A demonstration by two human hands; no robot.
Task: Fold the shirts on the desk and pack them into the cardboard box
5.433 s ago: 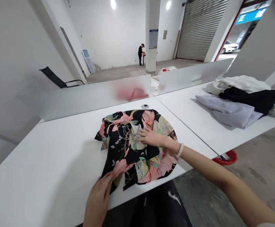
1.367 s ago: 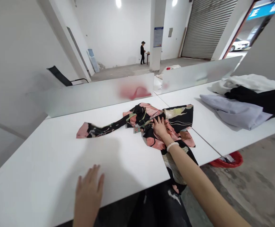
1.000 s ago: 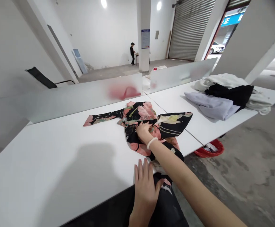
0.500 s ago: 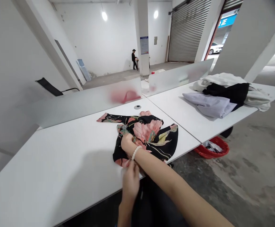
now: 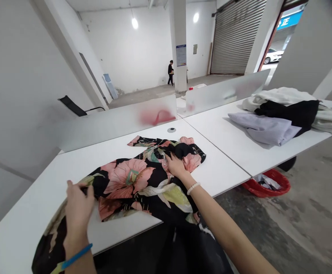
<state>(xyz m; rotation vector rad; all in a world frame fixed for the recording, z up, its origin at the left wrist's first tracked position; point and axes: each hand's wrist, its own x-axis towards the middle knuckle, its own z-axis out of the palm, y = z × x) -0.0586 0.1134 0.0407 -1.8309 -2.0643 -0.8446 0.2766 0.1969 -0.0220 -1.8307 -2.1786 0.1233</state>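
A black dress (image 5: 131,179) with large pink flowers and green and yellow leaves lies partly spread across the white table. Its left end drapes down toward me, beyond the near table edge. My left hand (image 5: 79,205), with a blue band at the wrist, grips that left part between thumb and fingers. Farther right, my right hand (image 5: 176,166) rests on the cloth near the upper part, fingers extended; a beaded bracelet (image 5: 193,188) is on that wrist. A short sleeve-like end points left at the far side.
Folded clothes in lilac (image 5: 265,127), black (image 5: 290,114) and white (image 5: 283,93) are piled on the adjoining table at right. Frosted partitions (image 5: 117,123) line the far edge. A red bin (image 5: 268,183) stands below. A person (image 5: 170,72) is far off near a pillar.
My left hand has moved from beside my right wrist out to the left, drawing the dress with it. The bunched cloth is now stretched out. My right hand has shifted right and its fingers now show.
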